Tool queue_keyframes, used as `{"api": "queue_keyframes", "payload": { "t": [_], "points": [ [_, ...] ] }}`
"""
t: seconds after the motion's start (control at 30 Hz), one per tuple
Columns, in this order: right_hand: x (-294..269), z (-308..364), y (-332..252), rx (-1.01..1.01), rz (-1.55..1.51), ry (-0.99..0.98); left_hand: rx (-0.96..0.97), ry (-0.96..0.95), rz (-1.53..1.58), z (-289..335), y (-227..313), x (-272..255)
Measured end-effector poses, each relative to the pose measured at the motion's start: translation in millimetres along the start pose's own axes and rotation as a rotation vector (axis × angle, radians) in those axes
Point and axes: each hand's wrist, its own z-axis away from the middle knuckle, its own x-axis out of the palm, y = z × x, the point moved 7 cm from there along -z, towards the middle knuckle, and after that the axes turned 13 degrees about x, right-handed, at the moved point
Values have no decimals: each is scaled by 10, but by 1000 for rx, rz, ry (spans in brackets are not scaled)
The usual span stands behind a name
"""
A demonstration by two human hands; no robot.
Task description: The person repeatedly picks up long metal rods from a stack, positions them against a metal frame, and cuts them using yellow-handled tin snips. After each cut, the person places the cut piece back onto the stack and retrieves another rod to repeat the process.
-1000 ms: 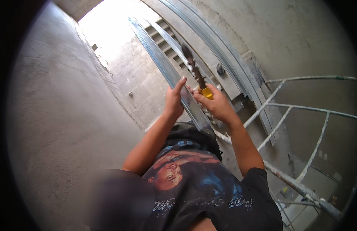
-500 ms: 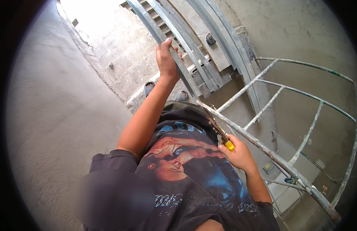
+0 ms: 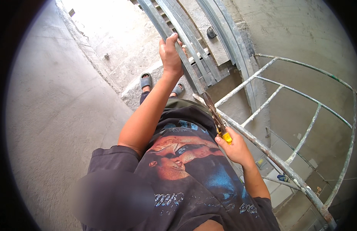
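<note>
My left hand (image 3: 171, 57) is closed around a long grey metal channel (image 3: 192, 75), which slants from the top of the view down toward my waist. In my right hand (image 3: 237, 149) is a pair of tin snips (image 3: 214, 112) with yellow-ended handles. The blades point away from me and meet the near end of the channel; whether the metal lies between them I cannot tell. Most of the right-hand fingers are hidden behind the handles.
More metal channels (image 3: 224, 30) lie just right of the held one, with a small black object (image 3: 211, 33) among them. A paint-spotted scaffold frame (image 3: 259, 144) stands close on my right. The plastered wall (image 3: 59, 115) rises on the left. My sandalled feet (image 3: 146, 81) are on rough concrete.
The tin snips have moved forward with my right hand, and their blades have come up to the near end of the channel. My left hand keeps its grip on the channel.
</note>
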Motion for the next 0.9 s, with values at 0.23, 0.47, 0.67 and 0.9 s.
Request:
{"api": "queue_keyframes", "payload": {
  "t": [0.23, 0.47, 0.67, 0.9],
  "points": [
    [63, -74, -129, 11, 9, 5, -17, 11, 7, 29, 14, 9],
    [121, -83, -222, 64, 46, 36, -58, 5, 60, 26, -39, -10],
    [192, -103, -188, 41, 19, 59, -98, -4, 86, 45, -76, -78],
    [194, -76, -173, 61, 40, 75, -98, 8, 47, 53, -70, -105]
  ]
}}
